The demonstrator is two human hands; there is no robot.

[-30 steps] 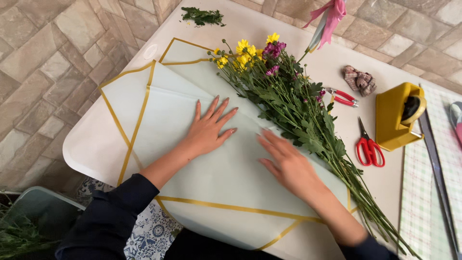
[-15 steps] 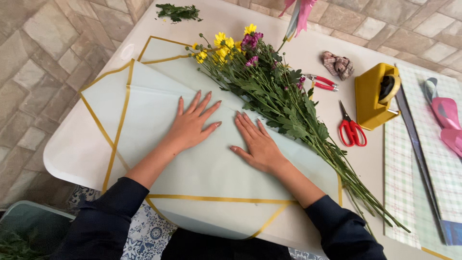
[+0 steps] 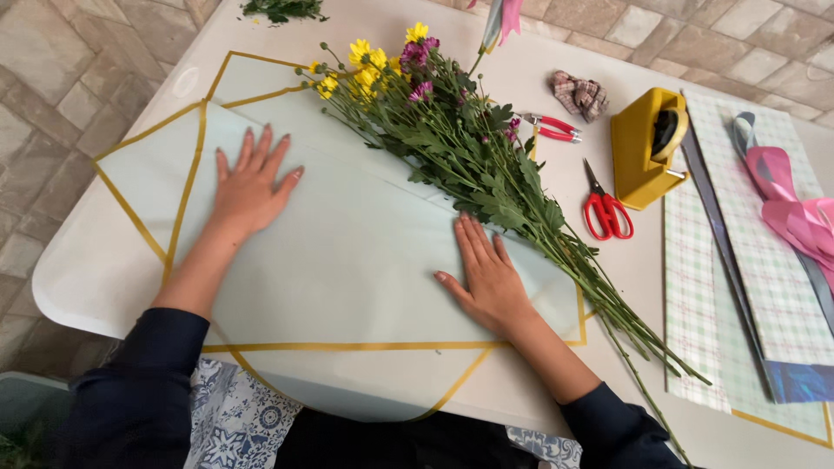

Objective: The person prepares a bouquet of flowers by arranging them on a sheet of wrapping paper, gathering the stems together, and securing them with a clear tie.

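Both our hands lie flat, fingers spread and gripping nothing, on the pale wrapping paper (image 3: 347, 260), the right hand (image 3: 488, 280) just short of the bouquet (image 3: 469, 165) slanting past its fingertips, the left hand (image 3: 250, 187) well apart.

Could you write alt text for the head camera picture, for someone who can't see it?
A person's left hand and right hand press flat on pale wrapping paper with gold edges, spread on a white table. A bunch of yellow and purple flowers lies along the paper's right side, with red scissors, a yellow tape dispenser and pink ribbon beyond.
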